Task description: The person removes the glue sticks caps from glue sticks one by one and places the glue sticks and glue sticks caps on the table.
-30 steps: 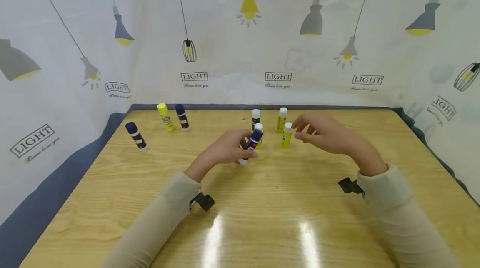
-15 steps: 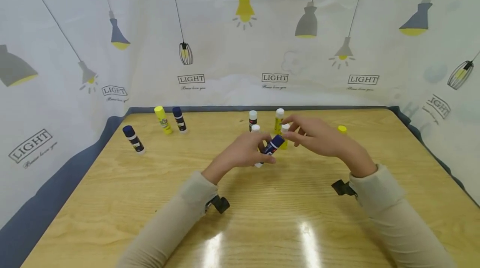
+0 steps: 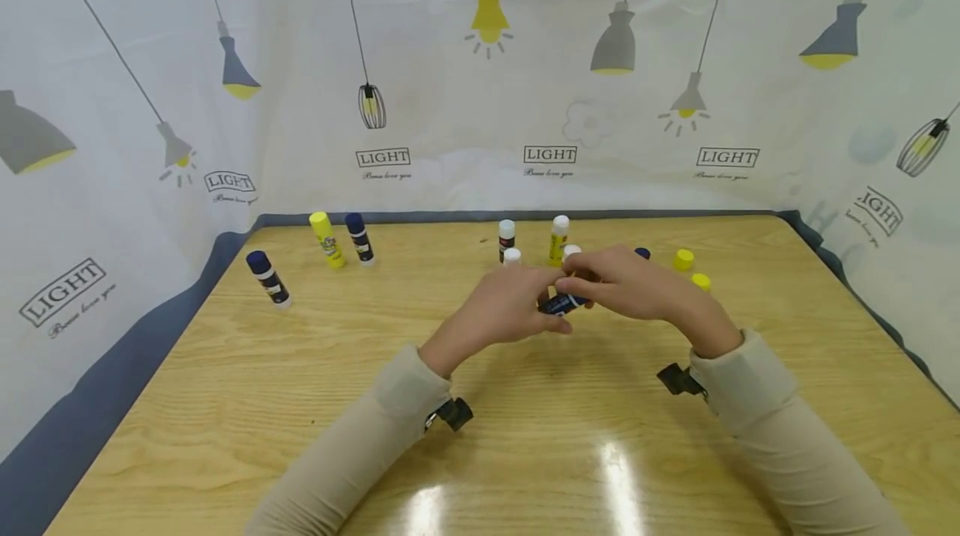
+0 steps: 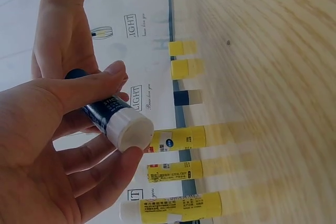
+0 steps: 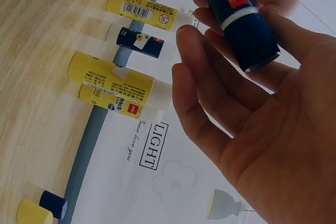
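A navy glue stick with a white base is held tilted above the table. My left hand grips its body, the thumb across the label and a finger at the white base in the left wrist view. My right hand is at the other end, its thumb and index finger around the navy cap in the right wrist view. Just behind the hands stand several white-topped glue sticks, among them a yellow one and a navy one.
At the left stand a yellow glue stick and two navy ones, one farther back and one nearer. Right of the hands lie a loose navy cap and two yellow caps. A printed cloth hangs behind the table.
My left hand has carried the navy glue stick to the right, tilting it further over. My right hand has moved from beside the white-topped sticks onto its capped end.
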The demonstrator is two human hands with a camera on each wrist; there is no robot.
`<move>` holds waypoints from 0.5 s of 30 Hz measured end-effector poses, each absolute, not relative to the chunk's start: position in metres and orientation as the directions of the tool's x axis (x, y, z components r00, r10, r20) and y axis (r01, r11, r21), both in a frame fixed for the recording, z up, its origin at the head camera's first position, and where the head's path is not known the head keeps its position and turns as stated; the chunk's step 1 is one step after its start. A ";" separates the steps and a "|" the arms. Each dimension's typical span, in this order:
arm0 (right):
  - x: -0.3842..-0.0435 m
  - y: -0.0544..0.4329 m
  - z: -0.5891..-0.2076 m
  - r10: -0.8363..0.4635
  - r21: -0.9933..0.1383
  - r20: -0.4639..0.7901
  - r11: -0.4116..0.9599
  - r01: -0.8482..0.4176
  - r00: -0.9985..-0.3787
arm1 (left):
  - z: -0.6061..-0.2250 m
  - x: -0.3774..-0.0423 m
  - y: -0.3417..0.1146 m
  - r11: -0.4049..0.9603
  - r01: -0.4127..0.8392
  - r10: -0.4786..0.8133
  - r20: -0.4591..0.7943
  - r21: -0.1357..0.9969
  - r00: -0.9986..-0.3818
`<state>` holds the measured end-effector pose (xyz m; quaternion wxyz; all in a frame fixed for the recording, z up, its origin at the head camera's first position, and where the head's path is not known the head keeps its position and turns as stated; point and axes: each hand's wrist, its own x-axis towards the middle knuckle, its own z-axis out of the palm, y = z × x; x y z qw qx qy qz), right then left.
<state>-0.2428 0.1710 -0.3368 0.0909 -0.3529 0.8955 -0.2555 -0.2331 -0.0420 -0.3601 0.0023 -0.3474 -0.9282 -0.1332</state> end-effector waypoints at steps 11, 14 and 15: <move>-0.244 0.171 -0.338 -0.680 -0.518 -0.027 0.636 -0.571 -0.733 | -0.363 -0.235 -0.046 0.747 0.631 0.623 0.110 0.209 -0.774; -0.243 0.171 -0.337 -0.667 -0.514 -0.027 0.648 -0.562 -0.744 | -0.363 -0.235 -0.046 0.755 0.621 0.609 0.123 0.211 -0.783; -0.243 0.171 -0.337 -0.661 -0.512 -0.029 0.654 -0.557 -0.750 | -0.362 -0.235 -0.046 0.758 0.618 0.606 0.127 0.210 -0.785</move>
